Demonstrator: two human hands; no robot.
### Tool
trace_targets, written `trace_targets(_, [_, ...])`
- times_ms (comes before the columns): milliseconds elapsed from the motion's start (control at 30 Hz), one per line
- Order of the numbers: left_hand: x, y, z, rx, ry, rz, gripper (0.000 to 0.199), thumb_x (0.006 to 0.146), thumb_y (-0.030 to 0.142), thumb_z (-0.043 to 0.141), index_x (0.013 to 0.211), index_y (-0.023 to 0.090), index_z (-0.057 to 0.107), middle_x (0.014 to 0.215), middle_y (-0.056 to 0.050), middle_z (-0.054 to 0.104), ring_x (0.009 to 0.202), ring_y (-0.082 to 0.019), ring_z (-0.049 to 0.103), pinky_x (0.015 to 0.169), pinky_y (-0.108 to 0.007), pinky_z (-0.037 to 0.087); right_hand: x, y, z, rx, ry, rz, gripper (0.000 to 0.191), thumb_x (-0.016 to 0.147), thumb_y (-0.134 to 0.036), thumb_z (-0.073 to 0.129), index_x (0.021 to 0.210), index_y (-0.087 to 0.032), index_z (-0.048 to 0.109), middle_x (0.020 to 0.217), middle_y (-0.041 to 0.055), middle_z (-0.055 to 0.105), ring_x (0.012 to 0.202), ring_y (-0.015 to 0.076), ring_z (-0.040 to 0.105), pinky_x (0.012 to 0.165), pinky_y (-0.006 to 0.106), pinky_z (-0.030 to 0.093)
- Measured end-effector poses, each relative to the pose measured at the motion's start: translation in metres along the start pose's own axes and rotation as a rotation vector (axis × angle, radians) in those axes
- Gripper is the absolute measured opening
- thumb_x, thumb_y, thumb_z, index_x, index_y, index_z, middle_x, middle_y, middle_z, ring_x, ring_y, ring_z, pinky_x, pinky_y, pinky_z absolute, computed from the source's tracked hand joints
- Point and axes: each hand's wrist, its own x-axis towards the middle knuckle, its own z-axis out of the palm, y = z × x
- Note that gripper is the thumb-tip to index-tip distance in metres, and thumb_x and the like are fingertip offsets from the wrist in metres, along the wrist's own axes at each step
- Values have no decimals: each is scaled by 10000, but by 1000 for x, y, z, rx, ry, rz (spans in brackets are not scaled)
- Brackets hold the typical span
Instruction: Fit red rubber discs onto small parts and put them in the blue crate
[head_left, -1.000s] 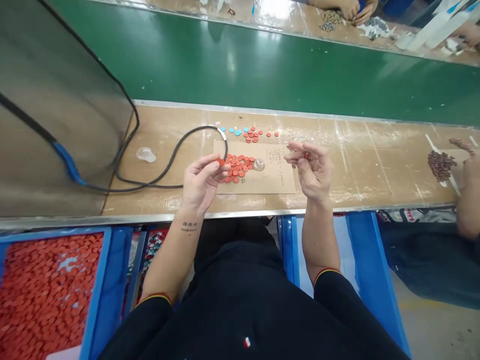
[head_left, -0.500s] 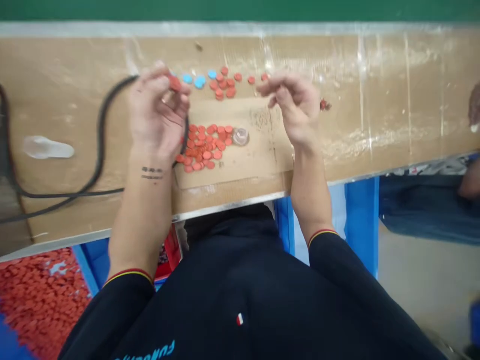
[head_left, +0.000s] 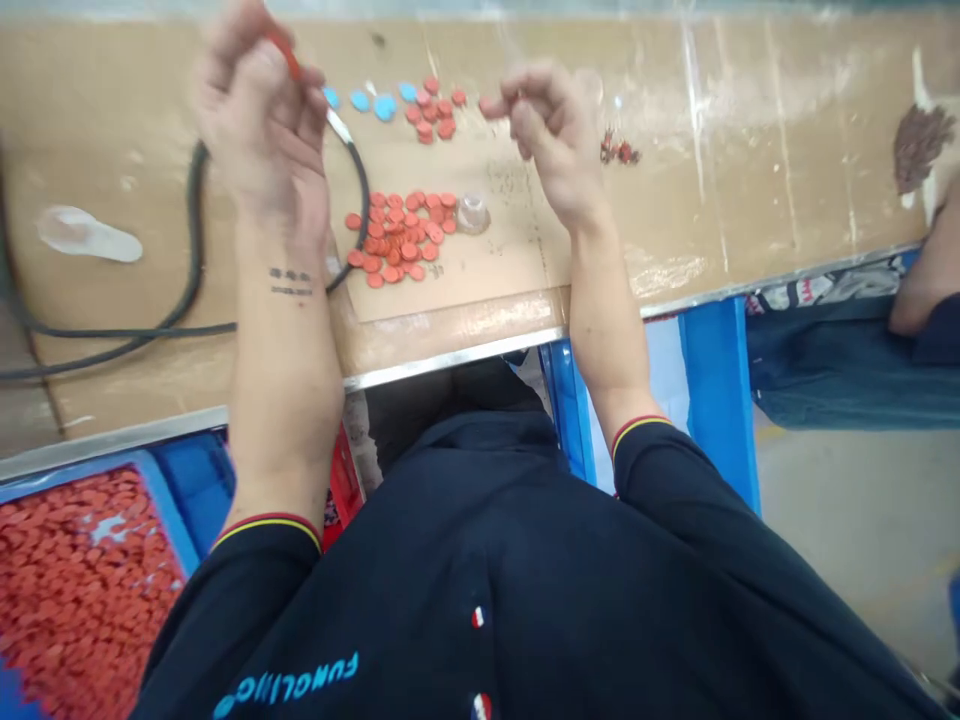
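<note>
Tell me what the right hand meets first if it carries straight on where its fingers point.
The small cluster of red discs looks first in line for the right hand, though the hand seems raised above them, so it could pass over.

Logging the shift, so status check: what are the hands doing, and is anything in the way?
Left hand pinching orange piece. Right hand raised, grip unclear. Black cable runs beneath left wrist.
</note>
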Motion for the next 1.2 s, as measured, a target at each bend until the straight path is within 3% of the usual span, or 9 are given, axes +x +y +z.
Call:
trace_targets(100, [4, -4, 4, -245, 123, -181, 713, 943, 176, 827, 720, 142, 151, 602, 158, 318, 678, 121, 566, 708, -29, 431, -12, -14, 3, -18, 16, -70, 491, 980, -693, 575, 1159, -251, 690, 1102, -22, 818, 1034, 114, 776, 881, 277, 656])
trace_targets(200, [7, -23, 4, -418, 139, -146, 649, 635, 391, 1055, 726, 171, 450, 640, 174, 498, 764, 47, 653, 766, -103, 527, -24, -26, 5, -56, 56, -91, 375, 998, -616, 634, 1121, -285, 762, 1097, 27, 826, 1036, 189, 782, 940, 412, 667])
trace_targets(333, [-6, -40, 2, -552, 118, -79, 440, 681, 550, 994, 868, 270, 712, 924, 32, 758, 994, -153, 767, 821, -256, 621, -32, -42, 5, -49, 36, -77, 270, 1014, -485, 634, 1154, -315, 789, 1114, 14, 836, 1048, 189, 785, 952, 417, 659])
trace_targets(433, [-17, -36, 0, -556, 74, -132, 368, 722, 525, 966, 934, 313, 754, 1038, -10, 796, 1038, -208, 782, 782, -281, 627, -35, -50, 2, -118, 30, -89, 202, 1006, -389, 657, 1125, -324, 807, 1072, 17, 845, 1008, 189, 780, 906, 398, 656])
trace_targets(567, [-23, -24, -1, -581, 47, -180, 298, 748, 437, 964, 924, 313, 758, 1031, -13, 801, 1042, -232, 789, 772, -290, 647, -39, -56, -2, -138, -3, -125, 144, 977, -308, 711, 1066, -338, 820, 1026, 0, 861, 951, 181, 801, 858, 376, 664])
trace_targets(800, [-32, -10, 1, -634, 38, -251, 311, 709, 407, 996, 892, 300, 769, 1008, -9, 800, 1041, -253, 794, 793, -303, 680, -40, -60, -4, -150, -57, -121, 228, 973, -235, 707, 1079, -396, 829, 1073, -56, 868, 1031, 203, 840, 911, 419, 714])
trace_targets(967, [-31, -17, 1, -679, 27, -267, 260, 796, 355, 954, 938, 257, 759, 959, 24, 783, 1010, -204, 798, 807, -262, 657, -41, -66, -5, -187, -68, -85, 234, 985, -227, 688, 1097, -378, 828, 1071, -43, 870, 1001, 196, 839, 869, 395, 711])
trace_targets(1067, [-29, -26, 1, -697, -35, -235, 382, 742, 373, 997, 994, 228, 750, 965, 27, 790, 960, -164, 784, 802, -219, 637, -41, -68, -5, -200, -85, -111, 229, 977, -215, 706, 1115, -357, 822, 1019, -40, 873, 914, 173, 831, 803, 353, 695])
trace_targets(1200, [-26, -33, 2, -754, -67, -168, 414, 678, 403, 1023, 1008, 302, 794, 937, 37, 793, 851, -142, 771, 739, -235, 660, -41, -69, -6, -215, -125, -124, 178, 966, -239, 724, 1094, -318, 820, 981, -30, 870, 861, 162, 812, 763, 337, 668])
